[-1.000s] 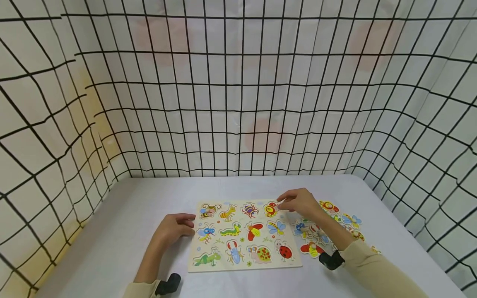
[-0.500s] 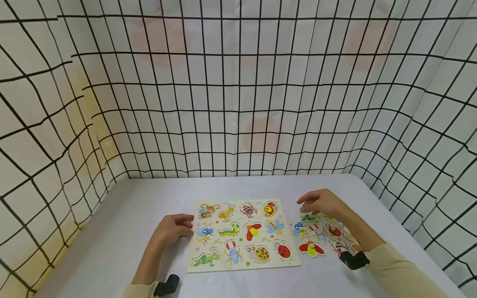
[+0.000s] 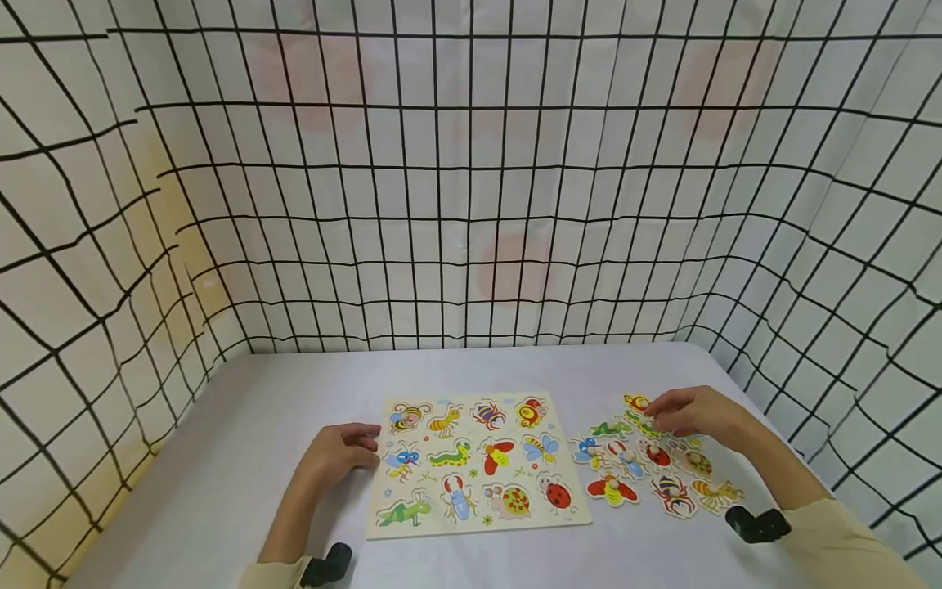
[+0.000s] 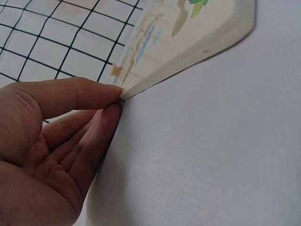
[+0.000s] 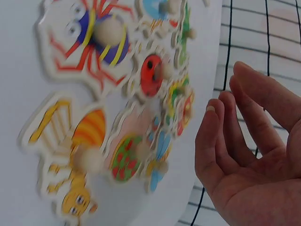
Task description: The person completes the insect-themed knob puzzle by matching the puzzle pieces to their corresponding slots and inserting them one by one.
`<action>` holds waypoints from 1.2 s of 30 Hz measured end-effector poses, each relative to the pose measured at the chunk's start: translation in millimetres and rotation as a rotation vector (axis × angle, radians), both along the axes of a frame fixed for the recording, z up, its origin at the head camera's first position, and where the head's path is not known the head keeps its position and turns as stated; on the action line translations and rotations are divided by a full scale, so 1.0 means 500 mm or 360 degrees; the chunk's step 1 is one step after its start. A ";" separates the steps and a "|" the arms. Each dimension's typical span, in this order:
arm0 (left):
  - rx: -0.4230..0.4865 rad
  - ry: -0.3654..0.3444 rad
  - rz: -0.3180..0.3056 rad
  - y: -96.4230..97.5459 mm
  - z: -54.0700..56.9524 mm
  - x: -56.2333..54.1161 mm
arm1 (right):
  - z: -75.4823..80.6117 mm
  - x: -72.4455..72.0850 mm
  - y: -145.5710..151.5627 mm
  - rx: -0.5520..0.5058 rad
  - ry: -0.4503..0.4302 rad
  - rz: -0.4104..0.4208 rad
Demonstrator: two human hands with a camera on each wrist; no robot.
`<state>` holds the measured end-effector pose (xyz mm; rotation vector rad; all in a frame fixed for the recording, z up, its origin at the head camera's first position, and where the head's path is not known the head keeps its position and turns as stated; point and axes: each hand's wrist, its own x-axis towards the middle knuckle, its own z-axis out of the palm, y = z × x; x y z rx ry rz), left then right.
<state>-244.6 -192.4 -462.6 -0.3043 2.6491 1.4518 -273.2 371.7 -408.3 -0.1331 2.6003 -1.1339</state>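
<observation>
A pale wooden puzzle board (image 3: 482, 523) with printed insect pictures lies flat on the table. My left hand (image 3: 338, 454) rests at its left edge; in the left wrist view, thumb and fingertips touch the board's side. At the board's upper left is the bee (image 3: 407, 417), and a small knob (image 4: 115, 70) stands up at the board's far edge in the left wrist view. My right hand (image 3: 695, 413) hovers over the pile of knobbed insect pieces, its fingers loosely bent and holding nothing. Near its fingertips are the caterpillar piece (image 3: 639, 423) and a red-and-yellow piece (image 3: 634, 402).
Several loose pieces lie right of the board: the ladybug (image 3: 655, 454), the snail (image 3: 697, 463), the spider (image 5: 101, 40), the orange-striped insect (image 5: 87, 132) and the red-winged insect (image 3: 612, 490). Some overlap. Black-grid white walls (image 3: 471, 245) stand around the table.
My right hand has moved right, from the board's upper right corner to above the pile, uncovering pieces that its arm hid. My left hand has stayed at the board's edge.
</observation>
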 end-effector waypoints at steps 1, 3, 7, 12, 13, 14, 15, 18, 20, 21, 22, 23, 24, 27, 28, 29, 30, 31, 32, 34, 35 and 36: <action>0.0002 -0.0002 0.0002 0.000 0.000 0.000 | -0.002 0.003 0.012 -0.0009 -0.0020 0.0003; 0.0003 -0.0007 0.0002 -0.001 0.001 0.001 | -0.005 0.009 0.033 -0.0039 -0.0061 0.0014; 0.0002 -0.0004 -0.0008 -0.003 0.004 0.003 | -0.011 0.021 0.071 -0.0085 -0.0132 0.0003; 0.0010 -0.0011 -0.0012 -0.002 0.004 0.002 | -0.009 0.042 0.101 -0.0101 -0.0203 0.0018; 0.0013 -0.0012 -0.0014 -0.002 0.003 0.002 | -0.009 0.046 0.105 -0.0108 -0.0216 0.0029; 0.0013 -0.0013 -0.0015 -0.002 0.002 0.002 | -0.010 0.049 0.110 -0.0109 -0.0225 0.0034; 0.0014 -0.0014 -0.0016 -0.002 0.002 0.001 | -0.011 0.051 0.114 -0.0109 -0.0235 0.0040; 0.0012 -0.0010 -0.0025 -0.003 0.000 -0.001 | -0.016 0.056 0.124 -0.0109 -0.0260 0.0023; 0.0004 -0.0005 -0.0031 -0.003 -0.001 -0.002 | -0.020 0.060 0.128 -0.0106 -0.0278 -0.0001; 0.0003 -0.0004 -0.0030 -0.004 -0.001 -0.002 | -0.021 0.062 0.130 -0.0109 -0.0289 -0.0011; 0.0001 -0.0003 -0.0030 -0.004 -0.001 -0.002 | -0.023 0.065 0.131 -0.0117 -0.0301 -0.0017; 0.0000 -0.0003 -0.0031 -0.004 -0.001 -0.002 | -0.024 0.068 0.132 -0.0124 -0.0312 -0.0017; 0.0001 -0.0006 -0.0030 -0.004 -0.002 -0.002 | -0.026 0.071 0.134 -0.0137 -0.0330 -0.0021; -0.0002 -0.0009 -0.0026 -0.003 -0.001 0.000 | -0.032 0.078 0.139 -0.0180 -0.0369 0.0005; -0.0003 -0.0011 -0.0027 -0.003 0.000 0.000 | -0.034 0.080 0.141 -0.0195 -0.0379 0.0019; -0.0002 -0.0012 -0.0027 -0.003 0.001 0.001 | -0.037 0.082 0.143 -0.0211 -0.0391 0.0034; -0.0001 -0.0014 -0.0026 -0.003 0.001 0.001 | -0.039 0.085 0.145 -0.0225 -0.0402 0.0046; -0.0003 -0.0012 -0.0028 -0.002 0.002 0.001 | -0.042 0.087 0.147 -0.0237 -0.0405 0.0067; -0.0002 -0.0012 -0.0030 -0.002 0.002 0.001 | -0.044 0.089 0.149 -0.0244 -0.0415 0.0078; 0.0000 -0.0012 -0.0033 -0.001 0.004 0.002 | -0.050 0.092 0.153 -0.0266 -0.0421 0.0105; 0.0002 -0.0010 -0.0035 -0.001 0.004 0.002 | -0.052 0.094 0.154 -0.0276 -0.0428 0.0113; 0.0002 -0.0009 -0.0035 0.000 0.004 0.002 | -0.055 0.095 0.155 -0.0284 -0.0433 0.0115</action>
